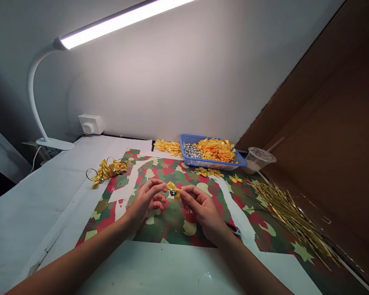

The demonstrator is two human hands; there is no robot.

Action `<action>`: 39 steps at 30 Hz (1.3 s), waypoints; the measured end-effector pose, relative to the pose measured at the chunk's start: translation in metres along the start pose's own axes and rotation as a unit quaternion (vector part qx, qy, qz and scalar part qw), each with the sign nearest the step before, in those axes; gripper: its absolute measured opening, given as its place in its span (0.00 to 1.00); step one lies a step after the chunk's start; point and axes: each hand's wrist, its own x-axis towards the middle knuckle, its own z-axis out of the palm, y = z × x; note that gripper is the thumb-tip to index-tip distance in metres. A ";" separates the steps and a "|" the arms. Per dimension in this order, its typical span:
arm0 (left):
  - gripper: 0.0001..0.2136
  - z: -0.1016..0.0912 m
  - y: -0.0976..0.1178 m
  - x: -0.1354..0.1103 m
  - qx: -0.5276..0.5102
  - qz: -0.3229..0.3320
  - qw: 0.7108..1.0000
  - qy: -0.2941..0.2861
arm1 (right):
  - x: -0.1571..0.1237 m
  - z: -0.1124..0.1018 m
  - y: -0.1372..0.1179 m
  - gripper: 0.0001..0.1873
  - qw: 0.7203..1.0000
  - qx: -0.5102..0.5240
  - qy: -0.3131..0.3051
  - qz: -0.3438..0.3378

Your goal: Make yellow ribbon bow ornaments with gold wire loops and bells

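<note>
A small yellow ribbon bow [177,196] with a silver bell [172,191] at its middle is held up in front of me, above the patterned paper. My right hand [203,207] pinches the bow's right end between thumb and forefinger. At its left end are the thumb and forefinger of my left hand [147,198], closed together against the ribbon, the other fingers loosely curled. Under my right wrist a tool with a dark handle [233,228] lies partly hidden.
Beyond my hands stands a blue basket [213,165] of silver bells and yellow bows. Finished bows with wire rings [109,171] lie left. Gold wire ties [290,217] and a clear plastic cup [258,159] are right, beside a cardboard wall [326,135]. A lamp [119,24] hangs above.
</note>
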 end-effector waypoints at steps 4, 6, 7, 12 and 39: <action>0.17 -0.004 0.002 -0.004 0.135 0.068 0.988 -0.003 | -0.002 -0.002 -0.002 0.18 1.000 -0.030 -0.001 -0.008; 0.16 -0.003 0.003 -0.005 0.164 0.066 0.984 -0.027 | -0.003 -0.003 -0.002 0.17 0.999 -0.035 -0.006 -0.002; 0.15 -0.002 0.004 -0.005 0.171 0.066 0.982 -0.036 | -0.004 -0.003 -0.003 0.17 0.999 -0.037 -0.009 0.002; 0.13 -0.005 0.004 -0.001 0.216 0.103 0.970 -0.045 | 0.000 -0.005 -0.005 0.23 0.997 -0.065 0.032 -0.038; 0.15 -0.090 0.064 -0.064 0.484 0.332 0.781 0.211 | 0.011 -0.003 0.036 0.21 0.994 -0.031 0.104 0.005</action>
